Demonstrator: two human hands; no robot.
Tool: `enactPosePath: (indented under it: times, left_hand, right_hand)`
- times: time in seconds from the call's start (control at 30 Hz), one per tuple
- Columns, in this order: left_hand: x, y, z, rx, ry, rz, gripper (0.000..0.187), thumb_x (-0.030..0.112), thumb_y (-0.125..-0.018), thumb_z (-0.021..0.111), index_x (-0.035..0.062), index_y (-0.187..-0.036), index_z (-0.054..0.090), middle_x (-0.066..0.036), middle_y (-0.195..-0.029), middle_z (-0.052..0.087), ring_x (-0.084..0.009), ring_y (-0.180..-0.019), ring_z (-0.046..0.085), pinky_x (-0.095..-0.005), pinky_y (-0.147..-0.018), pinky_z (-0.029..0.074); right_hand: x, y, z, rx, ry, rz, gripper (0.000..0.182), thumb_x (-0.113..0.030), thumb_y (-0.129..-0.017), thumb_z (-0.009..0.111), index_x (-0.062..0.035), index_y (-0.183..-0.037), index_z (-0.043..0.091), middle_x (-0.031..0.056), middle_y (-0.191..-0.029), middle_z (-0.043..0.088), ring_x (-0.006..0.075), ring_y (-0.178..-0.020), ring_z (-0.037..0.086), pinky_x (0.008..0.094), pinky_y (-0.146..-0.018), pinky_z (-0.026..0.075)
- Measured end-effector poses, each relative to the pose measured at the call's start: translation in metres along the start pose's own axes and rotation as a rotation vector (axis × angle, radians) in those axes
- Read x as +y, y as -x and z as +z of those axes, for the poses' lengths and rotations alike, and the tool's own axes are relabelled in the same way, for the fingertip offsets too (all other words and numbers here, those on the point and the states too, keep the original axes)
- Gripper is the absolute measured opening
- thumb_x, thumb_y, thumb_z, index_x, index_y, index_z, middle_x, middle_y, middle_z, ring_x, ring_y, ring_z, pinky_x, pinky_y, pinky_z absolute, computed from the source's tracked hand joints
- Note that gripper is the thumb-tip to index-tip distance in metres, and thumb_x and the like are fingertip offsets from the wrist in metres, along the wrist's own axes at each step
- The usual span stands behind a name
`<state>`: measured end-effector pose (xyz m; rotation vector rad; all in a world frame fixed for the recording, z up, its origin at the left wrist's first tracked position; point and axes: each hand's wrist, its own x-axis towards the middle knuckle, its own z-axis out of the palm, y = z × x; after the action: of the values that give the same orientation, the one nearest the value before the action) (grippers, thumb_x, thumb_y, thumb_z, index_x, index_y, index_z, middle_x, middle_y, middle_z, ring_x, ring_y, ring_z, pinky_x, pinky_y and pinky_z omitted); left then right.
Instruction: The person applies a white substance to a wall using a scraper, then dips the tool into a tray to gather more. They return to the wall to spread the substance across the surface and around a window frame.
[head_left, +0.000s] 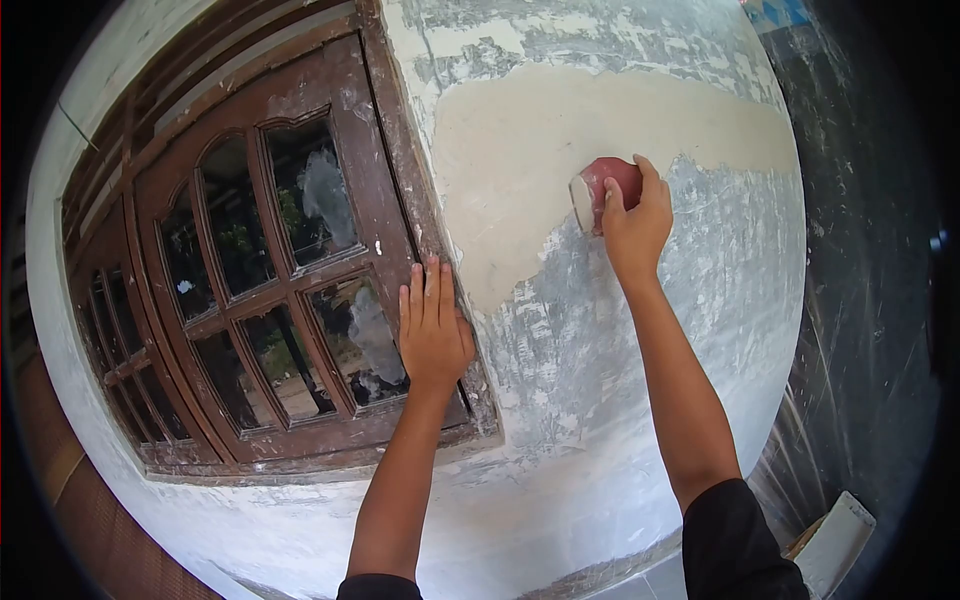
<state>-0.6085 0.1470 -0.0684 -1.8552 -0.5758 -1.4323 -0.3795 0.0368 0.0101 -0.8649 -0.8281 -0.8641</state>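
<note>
My right hand (640, 222) grips a dark red, rounded putty scraper (612, 180), thumb on the near side and fingers over its far edge. Its pale, putty-coated left edge lies against the wall, at the border of a smooth cream putty patch (530, 130) and the rough grey-white surface (600, 330) below. My left hand (433, 325) lies flat with fingers stretched upward, resting on the right side of the brown wooden window frame (478, 385). Nothing shows in its grasp.
The window's glass panes (310, 185) carry whitish smears. To the right of the wall is a dark, streaked surface (860, 250). A white slab-like object (838, 540) stands at lower right, and brownish-red ground or matting (110, 540) shows at lower left.
</note>
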Motion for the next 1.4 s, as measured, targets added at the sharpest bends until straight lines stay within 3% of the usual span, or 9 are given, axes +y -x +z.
enactPosePath:
  times: [0.07,0.23,0.43,0.53,0.67,0.93,1.1,1.3,1.4]
  left_hand:
    - [0.000,-0.001,0.000,0.004,-0.003,-0.002,0.062,0.007,-0.085,0.046,-0.0008,-0.146,0.042,-0.017,-0.156,0.038,-0.0365,-0.145,0.033,-0.0522,-0.119,0.023]
    - [0.000,-0.001,-0.002,0.006,-0.001,0.012,0.062,0.007,-0.085,0.046,-0.0010,-0.146,0.042,-0.017,-0.156,0.038,-0.0365,-0.145,0.034,-0.0519,-0.119,0.023]
    - [0.002,-0.001,-0.002,-0.003,0.012,-0.011,0.062,0.007,-0.085,0.048,-0.0011,-0.146,0.043,-0.017,-0.156,0.038,-0.0372,-0.145,0.033,-0.0521,-0.119,0.023]
    - [0.003,-0.002,-0.001,0.011,0.015,-0.008,0.062,0.007,-0.085,0.047,-0.0013,-0.146,0.043,-0.017,-0.155,0.038,-0.0370,-0.145,0.033,-0.0520,-0.119,0.023]
    - [0.003,-0.001,-0.002,0.003,-0.002,0.006,0.062,0.008,-0.085,0.047,-0.0018,-0.146,0.042,-0.018,-0.155,0.038,-0.0368,-0.145,0.033,-0.0517,-0.120,0.021]
    - [0.002,-0.001,-0.001,0.006,-0.007,-0.001,0.063,0.007,-0.085,0.046,-0.0018,-0.147,0.041,-0.017,-0.156,0.037,-0.0366,-0.146,0.031,-0.0517,-0.120,0.021]
    - [0.001,0.000,0.000,0.006,-0.003,0.009,0.063,0.007,-0.084,0.046,-0.0017,-0.147,0.041,-0.017,-0.156,0.037,-0.0366,-0.146,0.031,-0.0515,-0.120,0.021]
    - [0.001,0.000,0.000,-0.003,-0.004,-0.001,0.062,0.007,-0.085,0.046,-0.0018,-0.146,0.042,-0.017,-0.156,0.037,-0.0368,-0.146,0.031,-0.0517,-0.120,0.021]
    - [0.001,0.000,0.001,-0.002,-0.010,-0.003,0.062,0.007,-0.085,0.047,-0.0016,-0.146,0.042,-0.017,-0.156,0.037,-0.0367,-0.146,0.031,-0.0516,-0.120,0.021]
  right_hand:
    - [0.000,-0.004,-0.008,0.139,-0.020,-0.036,0.044,-0.009,-0.085,0.071,0.0010,-0.126,0.058,0.0193,-0.099,0.059,0.0341,-0.086,0.061,0.0418,-0.076,0.051]
    - [-0.061,0.059,0.007,-0.443,-0.265,-0.174,0.046,-0.010,-0.084,0.072,-0.0053,-0.128,0.058,0.0165,-0.094,0.056,0.0357,-0.084,0.059,0.0425,-0.075,0.050]
    - [0.003,0.005,-0.013,0.122,0.064,0.042,0.045,-0.009,-0.086,0.070,0.0002,-0.128,0.056,0.0206,-0.102,0.058,0.0375,-0.089,0.061,0.0434,-0.077,0.051]
    - [-0.018,0.019,-0.013,0.062,-0.020,-0.063,0.045,-0.008,-0.086,0.070,0.0001,-0.127,0.056,0.0209,-0.103,0.058,0.0381,-0.090,0.061,0.0432,-0.077,0.051]
    - [-0.060,0.076,0.000,-0.419,-0.249,-0.160,0.046,-0.010,-0.085,0.071,-0.0037,-0.129,0.056,0.0177,-0.092,0.054,0.0351,-0.083,0.058,0.0424,-0.072,0.050]
    - [0.005,0.034,-0.028,0.133,0.080,0.008,0.045,-0.008,-0.087,0.068,0.0003,-0.130,0.054,0.0194,-0.101,0.057,0.0361,-0.088,0.059,0.0430,-0.075,0.050]
    - [-0.060,0.083,-0.003,-0.403,-0.228,-0.130,0.047,-0.009,-0.085,0.071,-0.0040,-0.129,0.056,0.0169,-0.091,0.054,0.0338,-0.084,0.060,0.0421,-0.073,0.050]
    - [-0.003,0.034,-0.017,0.069,0.122,0.061,0.046,-0.009,-0.086,0.070,0.0006,-0.128,0.055,0.0201,-0.099,0.056,0.0357,-0.088,0.060,0.0428,-0.076,0.050]
    - [-0.020,0.040,-0.017,0.063,0.035,-0.037,0.046,-0.008,-0.086,0.069,0.0000,-0.129,0.055,0.0195,-0.099,0.056,0.0354,-0.087,0.060,0.0428,-0.075,0.050]
